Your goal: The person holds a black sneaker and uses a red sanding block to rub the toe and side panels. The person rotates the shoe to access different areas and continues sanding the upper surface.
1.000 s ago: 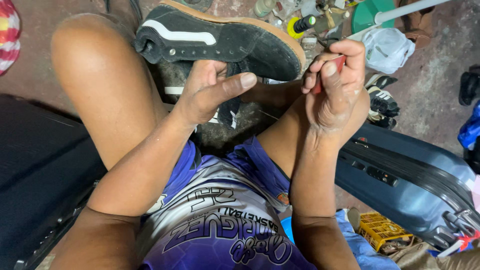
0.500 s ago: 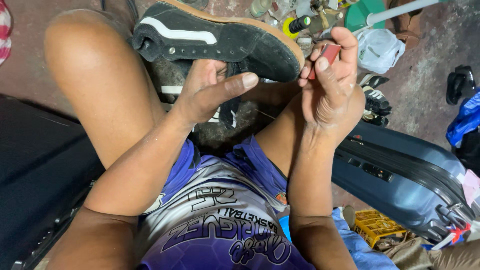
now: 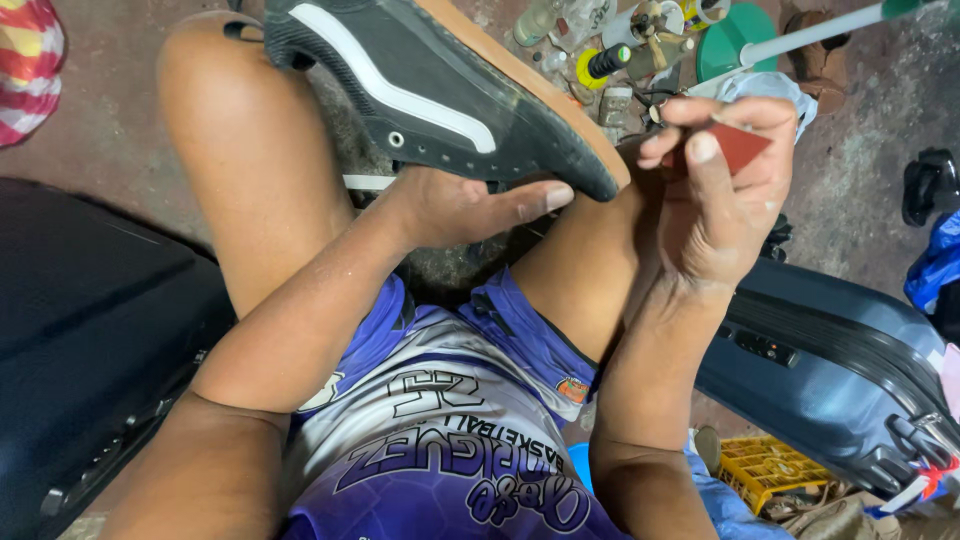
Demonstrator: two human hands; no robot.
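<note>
A black shoe point(image 3: 420, 90) with a white side stripe and a tan sole lies tilted across my knees at the top of the view. My left hand point(image 3: 465, 208) supports it from below, thumb stretched toward the toe. My right hand point(image 3: 715, 190) is raised beside the toe and pinches a small red-brown flat piece point(image 3: 738, 146) between thumb and fingers. That piece sits just to the right of the sole's tip, apart from it.
A dark blue suitcase point(image 3: 840, 370) lies at the right, a black case point(image 3: 90, 340) at the left. Small bottles and tools point(image 3: 620, 55) crowd the floor beyond the shoe, with a green round base and pole point(image 3: 740, 45). A yellow crate point(image 3: 765, 465) sits low right.
The view has drawn closer to the shoe. My right hand has lifted slightly and turned, showing more of the red-brown piece. The left hand keeps its hold under the shoe.
</note>
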